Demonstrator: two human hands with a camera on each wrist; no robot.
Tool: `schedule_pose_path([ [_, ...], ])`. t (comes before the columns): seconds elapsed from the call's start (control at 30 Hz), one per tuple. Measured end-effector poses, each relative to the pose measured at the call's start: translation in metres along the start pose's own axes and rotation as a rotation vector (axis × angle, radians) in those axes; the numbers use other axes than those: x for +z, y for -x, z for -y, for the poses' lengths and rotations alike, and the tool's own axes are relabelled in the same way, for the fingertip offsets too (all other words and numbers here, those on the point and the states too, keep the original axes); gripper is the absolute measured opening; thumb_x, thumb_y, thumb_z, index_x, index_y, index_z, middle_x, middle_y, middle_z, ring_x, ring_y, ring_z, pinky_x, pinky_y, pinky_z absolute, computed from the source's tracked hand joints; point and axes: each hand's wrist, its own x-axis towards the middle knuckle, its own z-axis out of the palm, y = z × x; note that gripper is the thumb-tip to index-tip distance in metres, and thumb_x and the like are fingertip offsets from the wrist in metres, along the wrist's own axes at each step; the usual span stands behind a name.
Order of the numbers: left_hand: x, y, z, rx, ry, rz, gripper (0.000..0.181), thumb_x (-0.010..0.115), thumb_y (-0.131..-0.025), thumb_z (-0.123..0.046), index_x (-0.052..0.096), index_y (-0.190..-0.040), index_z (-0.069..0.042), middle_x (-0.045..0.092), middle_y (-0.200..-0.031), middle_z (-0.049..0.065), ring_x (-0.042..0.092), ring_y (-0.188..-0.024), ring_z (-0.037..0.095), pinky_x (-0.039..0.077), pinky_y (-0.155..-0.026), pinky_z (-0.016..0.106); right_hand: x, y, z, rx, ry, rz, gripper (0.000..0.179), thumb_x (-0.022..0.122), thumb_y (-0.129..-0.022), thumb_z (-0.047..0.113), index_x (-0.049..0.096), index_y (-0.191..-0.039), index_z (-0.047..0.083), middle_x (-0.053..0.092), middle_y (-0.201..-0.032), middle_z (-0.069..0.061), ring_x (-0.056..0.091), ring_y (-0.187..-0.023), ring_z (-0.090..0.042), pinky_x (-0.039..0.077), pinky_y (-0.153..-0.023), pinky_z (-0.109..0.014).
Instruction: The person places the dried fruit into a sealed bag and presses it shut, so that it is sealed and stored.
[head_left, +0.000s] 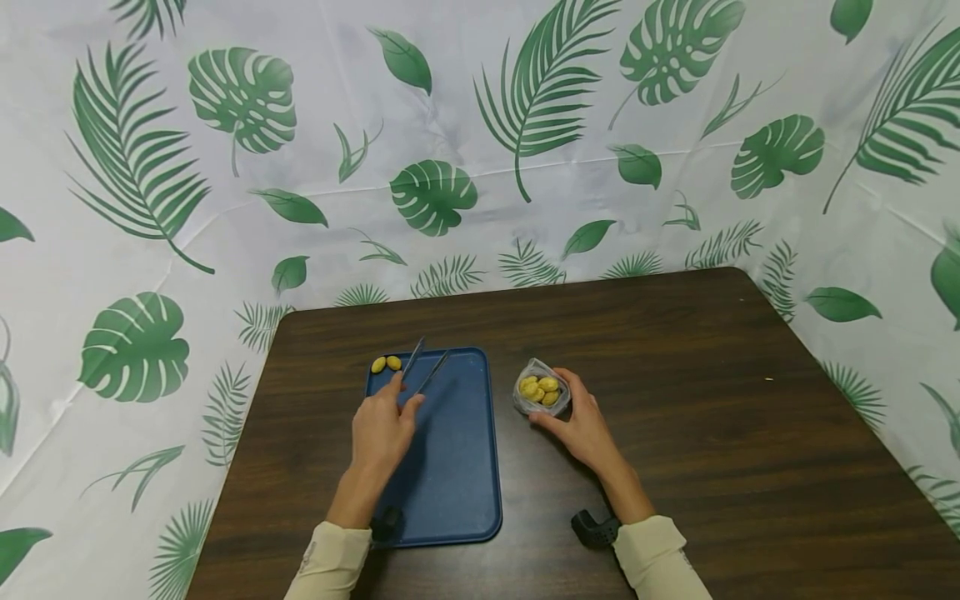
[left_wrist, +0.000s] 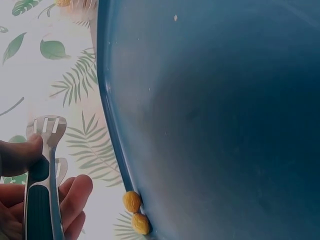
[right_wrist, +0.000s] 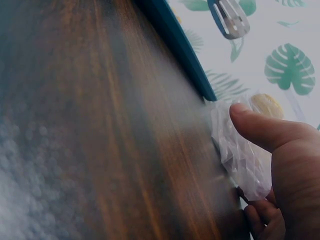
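Over the blue tray [head_left: 453, 467], my left hand [head_left: 381, 429] holds metal tongs [head_left: 432, 372] with dark grips, their tips spread apart and nothing between them. The left wrist view shows the slotted tong ends and thumb close up. Two small yellow oval pieces [left_wrist: 132, 201], which look like tiny lemons, sit side by side at the tray's far left corner. To the right of the tray stands a clear plastic bag [right_wrist: 240, 155], its top open and several of the same yellow pieces [head_left: 550, 384] inside. My right hand [head_left: 588, 429] grips the bag's right side between thumb and fingers.
Both tray and bag are on a dark wood-grain table [head_left: 720, 467]. A white cloth backdrop [head_left: 330, 92] with green leaves hangs behind it and along the sides. A tiny pale speck [head_left: 768, 379] lies on the table at the right.
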Motion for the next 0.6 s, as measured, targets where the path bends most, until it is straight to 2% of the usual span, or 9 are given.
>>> schedule_pose_path([
  [0.03,0.000,0.000,0.001,-0.003,0.001,-0.002,0.057,0.073,-0.097,-0.028,0.059,-0.140,0.006,0.077,-0.114,0.018,0.073,-0.074,0.027,0.058,-0.071,0.051,0.000,0.000,0.000,-0.001,0.001,-0.001,0.090,0.086,-0.084,0.041,0.038,-0.156,0.017,0.055,-0.149,-0.017,0.050,-0.130,-0.044,0.040,-0.105,-0.066],
  [0.2,-0.003,0.000,0.005,-0.007,-0.016,-0.027,0.056,0.073,-0.097,-0.027,0.060,-0.139,0.007,0.077,-0.114,0.019,0.074,-0.072,0.028,0.058,-0.067,0.051,0.000,-0.001,-0.001,-0.009,0.011,-0.004,0.090,0.086,-0.084,0.041,0.037,-0.156,0.017,0.054,-0.150,-0.017,0.050,-0.129,-0.044,0.040,-0.105,-0.066],
  [0.43,-0.007,-0.001,0.010,-0.028,-0.040,-0.021,0.059,0.072,-0.098,-0.030,0.058,-0.142,0.006,0.076,-0.117,0.019,0.075,-0.075,0.030,0.058,-0.067,0.053,0.001,-0.001,-0.001,-0.006,0.015,-0.004,0.090,0.086,-0.084,0.041,0.037,-0.155,0.017,0.053,-0.151,-0.017,0.050,-0.129,-0.044,0.040,-0.105,-0.066],
  [0.6,-0.009,-0.001,0.013,-0.036,-0.047,-0.024,0.059,0.071,-0.098,-0.031,0.057,-0.142,0.006,0.076,-0.119,0.019,0.075,-0.080,0.036,0.058,-0.071,0.057,0.001,-0.002,-0.003,-0.012,0.023,-0.008,0.089,0.085,-0.085,0.041,0.037,-0.156,0.016,0.053,-0.151,-0.017,0.050,-0.130,-0.044,0.039,-0.105,-0.066],
])
